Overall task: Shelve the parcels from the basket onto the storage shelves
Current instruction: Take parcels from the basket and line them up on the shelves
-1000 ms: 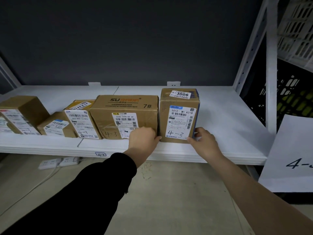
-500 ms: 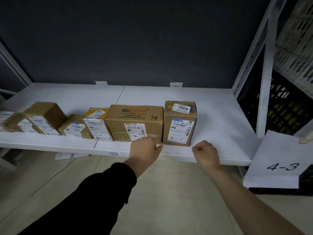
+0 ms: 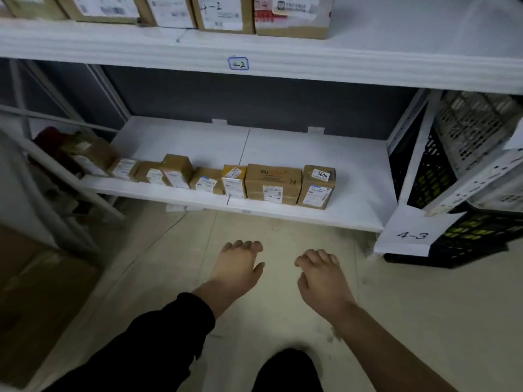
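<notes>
Both hands hung low over the pale floor (image 3: 424, 306), well short of the shelves. The left hand (image 3: 239, 264), at the end of a black sleeve (image 3: 158, 335), was palm down with its fingers (image 3: 243, 246) loosely curled and held nothing. The right hand (image 3: 321, 274), on a bare forearm, was just beside it, its fingers (image 3: 317, 256) also loosely bent and holding nothing.

A row of brown parcels stood side by side along the front edge of the lower shelf (image 3: 311, 154). At the right end of the row was an upright parcel (image 3: 317, 188) with a "3006" sticker on top. It touched a wider box (image 3: 273, 183) marked "7#" on its left, and smaller parcels ran on leftward from there. The part of the shelf to the right of the row was bare.

Above, the upper shelf (image 3: 368, 66) carried a small tag (image 3: 238, 63) reading "4-2" on its front lip and more parcels (image 3: 223, 12) on top. To the right, a paper sign (image 3: 410, 234) reading "4-3" hung in front of a black crate (image 3: 467, 239) on the floor.
</notes>
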